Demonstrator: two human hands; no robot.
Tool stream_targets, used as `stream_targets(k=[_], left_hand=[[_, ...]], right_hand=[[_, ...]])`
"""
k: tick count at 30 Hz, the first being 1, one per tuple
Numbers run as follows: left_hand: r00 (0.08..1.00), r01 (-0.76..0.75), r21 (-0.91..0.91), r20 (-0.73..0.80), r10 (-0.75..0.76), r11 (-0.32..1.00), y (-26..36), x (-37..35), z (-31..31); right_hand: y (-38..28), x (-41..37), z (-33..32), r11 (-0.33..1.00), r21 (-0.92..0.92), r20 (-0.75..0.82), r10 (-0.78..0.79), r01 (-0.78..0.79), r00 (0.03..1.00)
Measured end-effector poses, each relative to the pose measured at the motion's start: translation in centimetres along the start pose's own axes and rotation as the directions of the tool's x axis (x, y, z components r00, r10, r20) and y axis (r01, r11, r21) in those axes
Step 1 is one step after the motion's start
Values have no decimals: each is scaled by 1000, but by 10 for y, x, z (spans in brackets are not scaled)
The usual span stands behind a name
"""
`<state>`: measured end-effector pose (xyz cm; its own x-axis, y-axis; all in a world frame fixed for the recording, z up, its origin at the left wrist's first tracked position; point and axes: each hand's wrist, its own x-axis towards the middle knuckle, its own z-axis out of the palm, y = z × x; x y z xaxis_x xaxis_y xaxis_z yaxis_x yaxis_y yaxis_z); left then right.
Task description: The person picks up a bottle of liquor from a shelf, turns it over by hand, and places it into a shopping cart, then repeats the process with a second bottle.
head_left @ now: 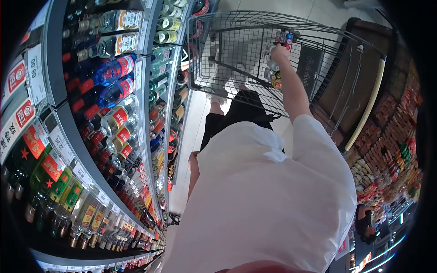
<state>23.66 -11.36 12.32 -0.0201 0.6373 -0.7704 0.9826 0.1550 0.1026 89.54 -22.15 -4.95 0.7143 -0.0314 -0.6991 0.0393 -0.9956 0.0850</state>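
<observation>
My right arm reaches forward into a wire shopping cart (246, 50). My right hand (280, 53) is closed at a small cluster of items with blue and red round tops (288, 38); its fingers are partly hidden. Beside and below that hand, several cans (275, 78) with silver and coloured ends sit in a row in the cart. My left arm hangs down along my side, on the shelf side. Of my left hand (193, 157) only a part shows by the dark shorts, and its fingers are hidden.
Shelves of bottles line the left, with blue bottles (116, 68), clear ones (120, 118) and price tags (36, 73) along the edges. The cart's pale handle (368, 107) is at right. Beyond it lie heaped packaged goods (387, 132). Another person (365, 223) stands at far right.
</observation>
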Motion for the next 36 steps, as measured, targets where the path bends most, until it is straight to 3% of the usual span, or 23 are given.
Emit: stream_targets(k=[2,6,9,10,12,16,18,19,26,33,36], left_hand=[[999,-40,87,-22,42,995,-12,12,5],[999,-33,-19,-15,32,999,-15,10,7],[999,-49,-115,-12,48,992,-72,48,27],[998,-63,-110,-19,61,992,-55,40,19],[999,49,-8,5,-49,999,2,3,-1],[1000,-14,-47,-4,14,999,-28,21,10],[999,48,-103,22,-46,994,-37,34,15],[999,22,-11,31,-22,1000,-19,22,7],[997,-78,25,6,78,997,61,17,-30],[981,-186,72,66,182,980,57,24,-28],[970,-231,69,88,224,971,60,22,-30]], right_hand=[[-4,-2,-2,1000,-13,-28,6,-7,1000],[-4,-8,-1,1000,-19,-101,2,-4,995],[-7,-8,-4,1000,20,-45,-10,11,999],[-7,-10,-4,999,34,-50,-8,10,999],[-7,-9,-5,1000,28,-69,13,-11,998],[-6,-10,-4,999,33,-57,-12,14,998],[-3,-12,-10,999,33,-40,-15,16,999],[-1,-13,-12,1000,22,-18,-10,10,1000],[16,-32,-15,998,50,36,-39,37,999],[47,-55,-4,988,141,-46,-58,64,997],[55,-107,-26,996,58,-75,-63,68,995]])
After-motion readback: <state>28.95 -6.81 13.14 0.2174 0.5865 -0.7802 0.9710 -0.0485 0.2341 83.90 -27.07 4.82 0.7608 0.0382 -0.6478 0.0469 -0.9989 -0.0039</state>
